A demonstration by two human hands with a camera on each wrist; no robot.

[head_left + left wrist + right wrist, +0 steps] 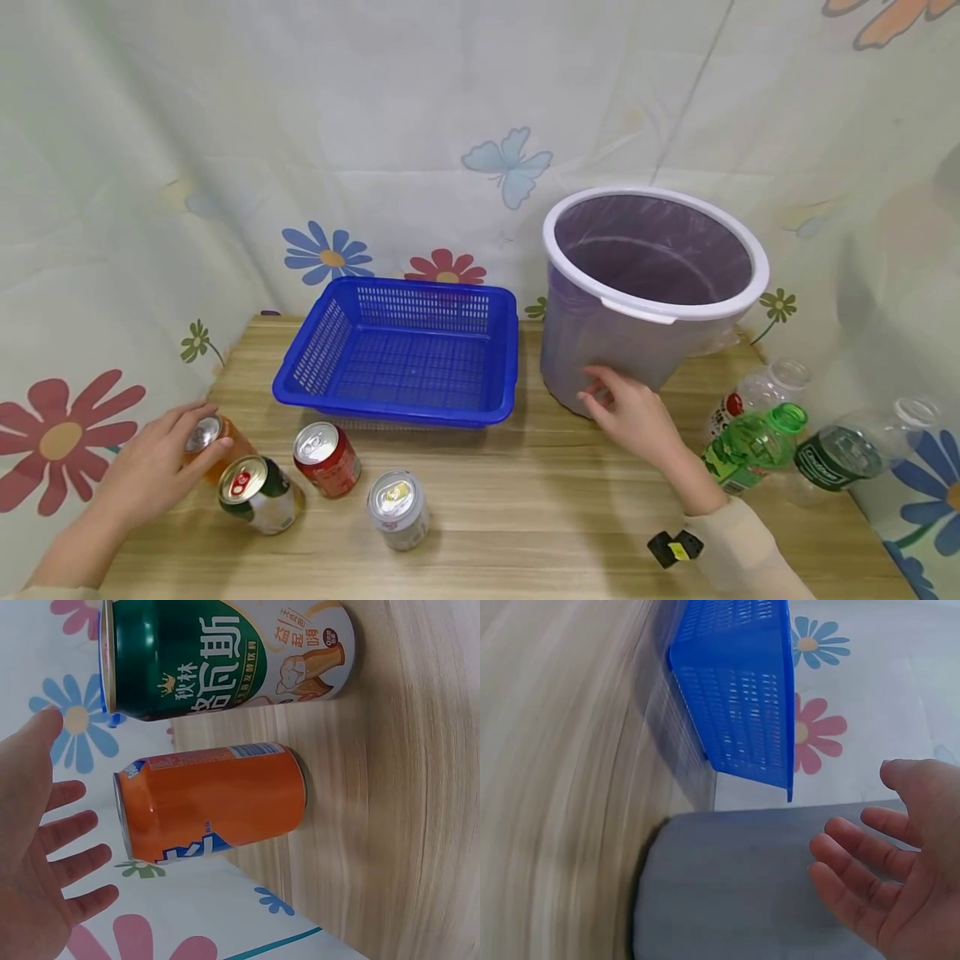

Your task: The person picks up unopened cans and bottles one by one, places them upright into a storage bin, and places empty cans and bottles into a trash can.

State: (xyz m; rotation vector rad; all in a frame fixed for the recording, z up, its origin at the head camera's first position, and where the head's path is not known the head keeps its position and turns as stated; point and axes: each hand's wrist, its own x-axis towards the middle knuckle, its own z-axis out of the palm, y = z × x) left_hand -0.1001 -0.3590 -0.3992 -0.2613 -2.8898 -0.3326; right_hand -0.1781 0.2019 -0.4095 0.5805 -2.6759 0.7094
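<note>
I'm holding my left fingers (82, 866) apart by the orange can (217, 802), seemingly preparing a grasp that calls for closing them, my right fingers (866, 851) hovering loosely apart near the bin (570, 333).

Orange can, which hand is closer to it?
Left. The left hand is beside the top of the orange can; the right hand is across the table, in front of the bin.
</note>
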